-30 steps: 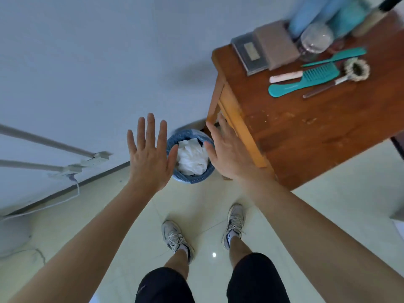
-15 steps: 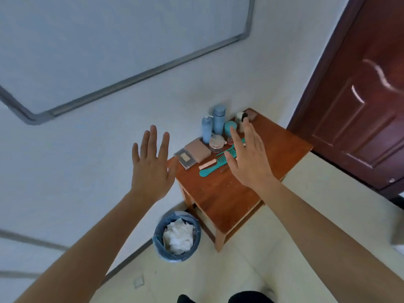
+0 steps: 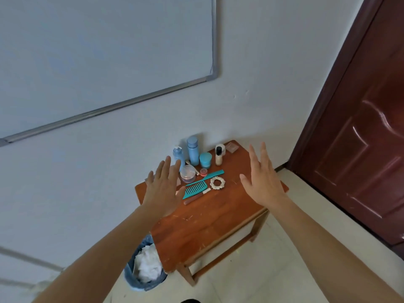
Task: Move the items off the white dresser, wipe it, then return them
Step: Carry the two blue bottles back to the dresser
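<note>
Wood table [image 3: 207, 228] by wall [image 3: 258, 62], clutter at back. Both empty: left hand [image 3: 162, 193], right hand [image 3: 264, 182] hover above, fingers spread. Risk: hasty reach topples bottles [image 3: 192, 150].

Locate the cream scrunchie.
Head view: the cream scrunchie lies on the wooden table, just right of the wide-tooth teal comb, below the thin teal comb.
</note>
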